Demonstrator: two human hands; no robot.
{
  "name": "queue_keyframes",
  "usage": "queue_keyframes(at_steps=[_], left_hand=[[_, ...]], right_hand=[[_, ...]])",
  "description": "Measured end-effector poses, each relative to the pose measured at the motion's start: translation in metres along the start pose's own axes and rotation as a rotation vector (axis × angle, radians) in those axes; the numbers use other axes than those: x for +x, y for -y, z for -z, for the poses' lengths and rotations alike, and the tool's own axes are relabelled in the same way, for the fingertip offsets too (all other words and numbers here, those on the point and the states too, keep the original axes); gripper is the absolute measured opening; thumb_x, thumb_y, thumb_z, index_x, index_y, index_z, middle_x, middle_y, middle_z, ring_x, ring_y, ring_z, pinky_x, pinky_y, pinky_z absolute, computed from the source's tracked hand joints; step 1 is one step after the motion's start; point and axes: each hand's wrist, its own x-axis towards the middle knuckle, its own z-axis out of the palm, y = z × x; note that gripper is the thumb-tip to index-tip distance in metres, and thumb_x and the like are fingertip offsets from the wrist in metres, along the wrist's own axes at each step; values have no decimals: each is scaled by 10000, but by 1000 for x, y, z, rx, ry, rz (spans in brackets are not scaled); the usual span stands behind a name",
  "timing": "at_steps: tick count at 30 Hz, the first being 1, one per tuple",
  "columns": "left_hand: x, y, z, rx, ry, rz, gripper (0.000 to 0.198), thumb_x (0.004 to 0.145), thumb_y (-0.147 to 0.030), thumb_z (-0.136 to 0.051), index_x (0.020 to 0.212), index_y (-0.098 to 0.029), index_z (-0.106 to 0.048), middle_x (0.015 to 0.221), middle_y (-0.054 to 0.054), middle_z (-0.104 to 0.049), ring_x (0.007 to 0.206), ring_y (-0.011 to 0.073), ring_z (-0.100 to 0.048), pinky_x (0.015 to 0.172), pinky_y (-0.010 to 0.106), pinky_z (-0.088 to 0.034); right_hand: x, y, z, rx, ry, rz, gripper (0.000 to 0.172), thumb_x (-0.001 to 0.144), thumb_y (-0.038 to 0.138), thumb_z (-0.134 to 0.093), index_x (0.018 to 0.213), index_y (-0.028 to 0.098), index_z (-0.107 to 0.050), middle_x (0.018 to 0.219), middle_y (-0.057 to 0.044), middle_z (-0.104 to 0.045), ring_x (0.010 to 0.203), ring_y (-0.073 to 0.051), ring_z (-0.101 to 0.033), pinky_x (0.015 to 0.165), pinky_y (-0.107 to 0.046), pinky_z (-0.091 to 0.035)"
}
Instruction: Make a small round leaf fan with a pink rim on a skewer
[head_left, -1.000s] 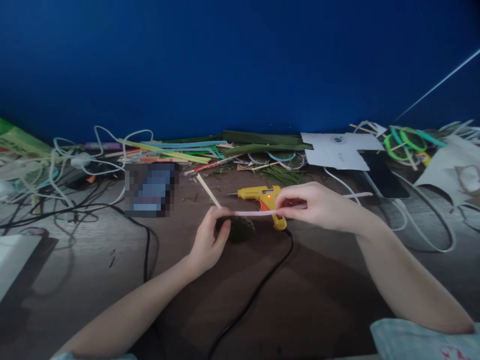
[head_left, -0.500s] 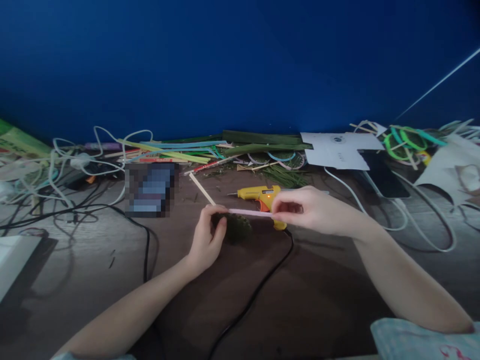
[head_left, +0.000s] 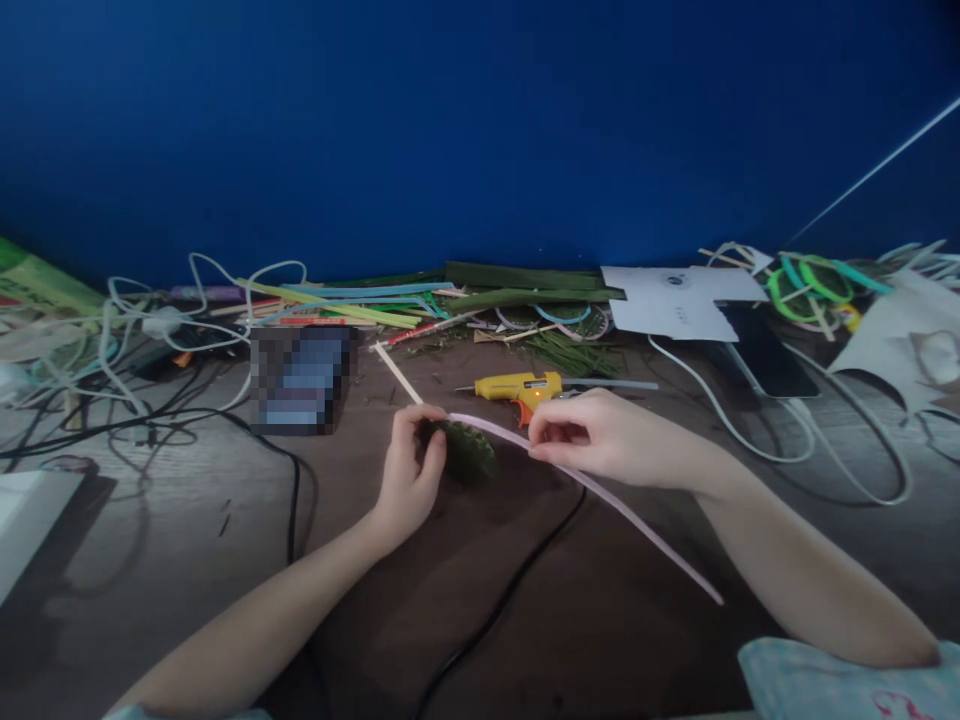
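Observation:
My left hand (head_left: 411,468) is closed on a round dark green piece (head_left: 469,452) with a pale wooden stick (head_left: 397,373) that runs up and to the left from it. My right hand (head_left: 592,437) pinches a long pale pink strip (head_left: 622,517) just to the right of the green piece. One end of the strip rests on the green piece's top edge, and its free end trails down to the right under my right forearm. A yellow glue gun (head_left: 523,388) lies just behind both hands, and its black cord (head_left: 517,585) runs toward me.
Along the back lie coloured paper strips (head_left: 352,298), green leaves (head_left: 525,285), white cables (head_left: 150,320), a white sheet (head_left: 675,298), a dark phone (head_left: 765,360) and green rings (head_left: 814,282). A blurred-out object (head_left: 300,378) sits at centre left. Behind the table stands a blue wall.
The pink strip's free end swung from pointing right behind my right hand to trailing down toward me. My right hand slid left along the strip, closer to the green piece.

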Motion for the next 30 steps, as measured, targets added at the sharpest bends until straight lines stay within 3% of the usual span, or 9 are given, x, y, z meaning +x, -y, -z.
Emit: queue_keyframes(at_steps=[12,30], left_hand=[[1,1,-1,8,-50,5,164,854,-150,-424,998,-223,-454,912,29,-507,851,148,-541,749,293,-460],[1,0,-2,-42,-84,65,137,876,-212,-424,1008,-232,-457,936,23,-495,863,145,-525,779,291,-445]], right_hand=[[3,3,-8,1,34,22,123,833,289,-520,771,197,-574,600,30,-543,547,-101,-472,521,-226,-300],[10,3,-22,22,-14,50,113,841,270,-525,777,184,-561,645,27,-572,586,-95,-498,558,-220,-319]])
